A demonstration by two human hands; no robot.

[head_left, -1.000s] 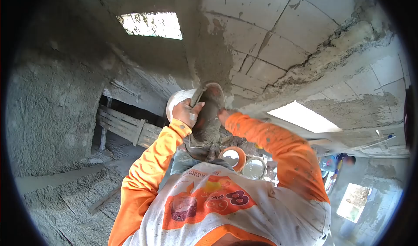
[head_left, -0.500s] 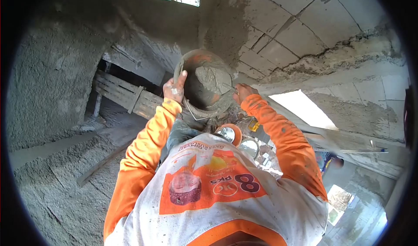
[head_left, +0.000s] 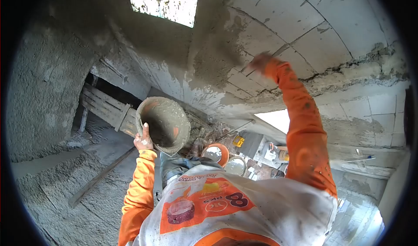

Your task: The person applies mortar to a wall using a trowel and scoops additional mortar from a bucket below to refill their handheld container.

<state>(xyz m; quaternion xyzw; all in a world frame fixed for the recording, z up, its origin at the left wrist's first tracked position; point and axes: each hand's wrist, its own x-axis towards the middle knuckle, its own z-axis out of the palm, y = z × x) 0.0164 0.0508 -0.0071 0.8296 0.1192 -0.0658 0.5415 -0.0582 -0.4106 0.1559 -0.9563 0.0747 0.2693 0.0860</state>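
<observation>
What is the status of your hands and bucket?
Left hand holding bucket by rim. Right hand raised before block wall, grip blurred. No obstruction seen.

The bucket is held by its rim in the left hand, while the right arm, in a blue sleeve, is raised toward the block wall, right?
No: in the head view, the right sleeve is orange, not blue. The left hand holds the bucket by its rim, with the right arm raised toward the block wall.

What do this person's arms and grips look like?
Both arms wear long orange sleeves: the left sleeve looks mostly clean, while the right sleeve is spotted with dark grey splatter. The left grip is ungloved, with whitish smears. The right grip is too blurred for detail.
</observation>
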